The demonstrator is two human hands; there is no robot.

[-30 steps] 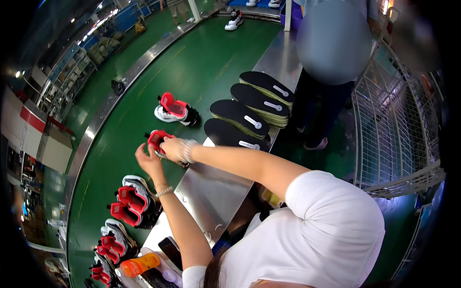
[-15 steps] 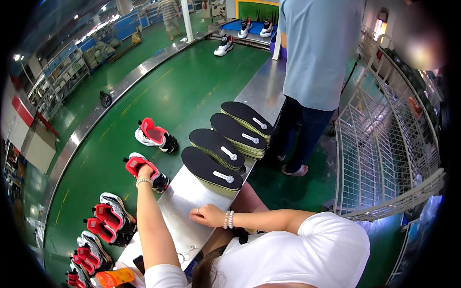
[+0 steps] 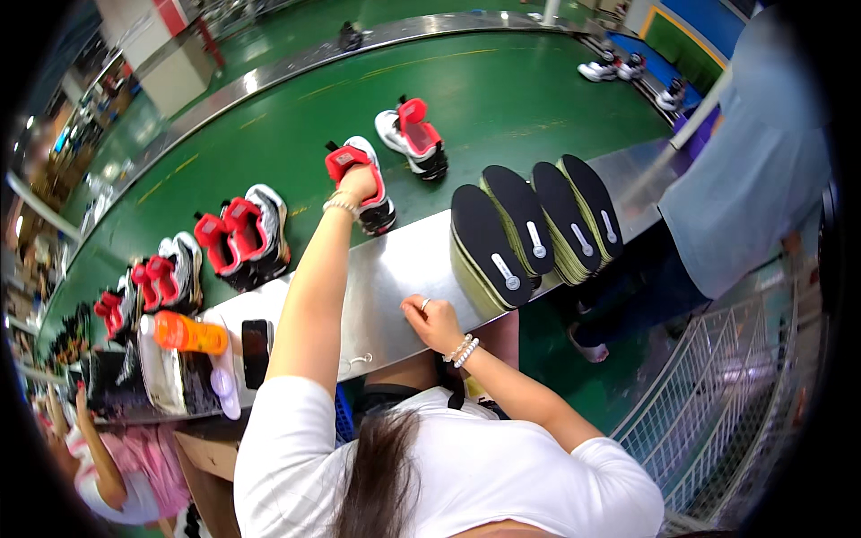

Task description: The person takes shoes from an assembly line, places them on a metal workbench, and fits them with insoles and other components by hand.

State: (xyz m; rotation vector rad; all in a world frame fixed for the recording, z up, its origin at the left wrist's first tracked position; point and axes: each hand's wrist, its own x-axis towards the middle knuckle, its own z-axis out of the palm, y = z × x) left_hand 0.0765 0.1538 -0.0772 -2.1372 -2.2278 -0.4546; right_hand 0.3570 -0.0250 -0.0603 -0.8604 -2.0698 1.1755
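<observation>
Red-lined, white-and-black shoe [image 3: 379, 215], eleven o'clock: left hand [image 3: 360, 183] inside, grip hidden, undeterminable; right hand [image 3: 433, 322] loosely curled. We judge interior fitting underway; next calls for withdrawal.

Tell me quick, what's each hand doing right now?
Left hand: inside a red, white and black shoe; fingers hidden, so open or closed can't be told.
Right hand: loosely closed, nothing seen in it.

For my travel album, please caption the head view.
Left hand inside a red-lined shoe, right hand near stacked black insoles.
</observation>
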